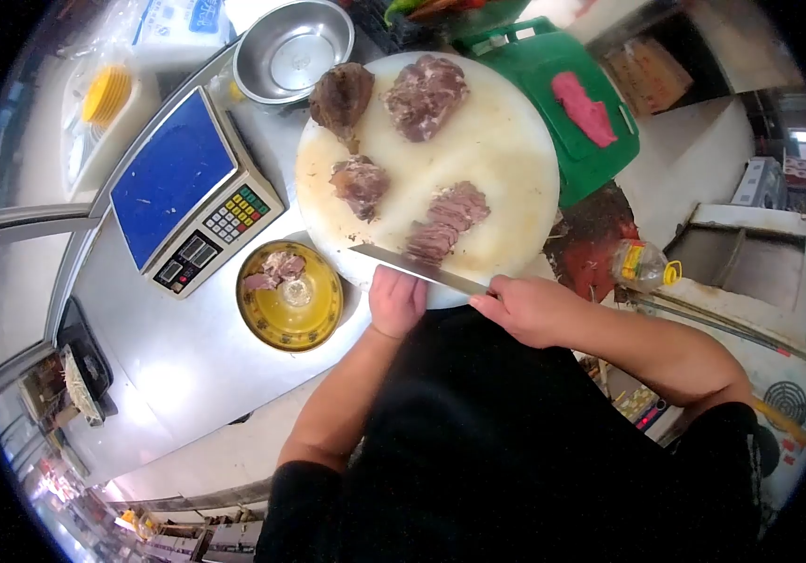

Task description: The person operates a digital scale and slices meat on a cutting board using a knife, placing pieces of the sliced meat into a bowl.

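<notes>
My right hand (527,311) grips the handle of a long knife (422,269) at the near edge of a round white cutting board (328,218). The blade points left across the board's edge. Close against the blade is my left hand (396,300), fingers drawn together; their tips are hidden, so I cannot tell what they hold. Just beyond the blade lies a row of sliced meat (447,223). Farther up the board are a small chunk of meat (360,186), a dark brown piece of meat (341,98) and a large chunk of meat (425,98).
Left of the board stand a yellow bowl (262,319) holding meat pieces and a scale (178,183) with a blue top. A steel bowl (295,53) sits behind. To the right are a green board (583,169) with a pink cloth (583,110) and a plastic bottle (640,266).
</notes>
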`<action>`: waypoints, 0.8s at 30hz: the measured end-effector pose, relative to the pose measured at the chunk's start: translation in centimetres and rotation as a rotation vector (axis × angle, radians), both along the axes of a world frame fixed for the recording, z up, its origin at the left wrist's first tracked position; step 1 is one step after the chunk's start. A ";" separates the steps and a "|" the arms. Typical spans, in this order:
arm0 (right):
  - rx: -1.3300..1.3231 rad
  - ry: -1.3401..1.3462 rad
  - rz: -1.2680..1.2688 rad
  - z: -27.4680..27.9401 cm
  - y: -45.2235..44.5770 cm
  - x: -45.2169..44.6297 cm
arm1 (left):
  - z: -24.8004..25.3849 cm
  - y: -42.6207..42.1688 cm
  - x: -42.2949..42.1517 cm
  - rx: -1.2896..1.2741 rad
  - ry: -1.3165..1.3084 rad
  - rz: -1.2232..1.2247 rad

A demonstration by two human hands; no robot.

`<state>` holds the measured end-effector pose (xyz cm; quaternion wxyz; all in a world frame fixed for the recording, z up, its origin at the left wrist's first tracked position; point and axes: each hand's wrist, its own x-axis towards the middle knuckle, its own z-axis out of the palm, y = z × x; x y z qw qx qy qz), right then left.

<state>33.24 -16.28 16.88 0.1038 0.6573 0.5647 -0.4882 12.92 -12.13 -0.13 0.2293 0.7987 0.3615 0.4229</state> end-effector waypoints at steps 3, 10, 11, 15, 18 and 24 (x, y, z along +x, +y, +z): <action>0.046 0.003 0.023 -2.2 0.9 -1.2 | 0.2 0.0 0.2 -0.002 0.004 0.008; 0.273 0.163 -0.046 -6.4 2.8 -2.6 | -0.4 -0.7 -0.5 -0.038 0.029 -0.004; 0.204 0.183 -0.055 -6.1 3.5 -2.0 | -0.3 -0.5 -0.2 -0.034 -0.003 -0.015; 0.162 0.173 -0.066 -2.8 2.0 -0.7 | -0.2 -0.4 -0.1 0.027 -0.012 -0.012; 0.129 0.117 -0.065 -0.2 -0.8 0.6 | -0.5 -0.5 -0.3 -0.003 0.037 0.007; 0.056 0.089 -0.048 -0.3 -0.8 0.7 | -0.3 -0.3 -0.2 0.002 0.013 0.001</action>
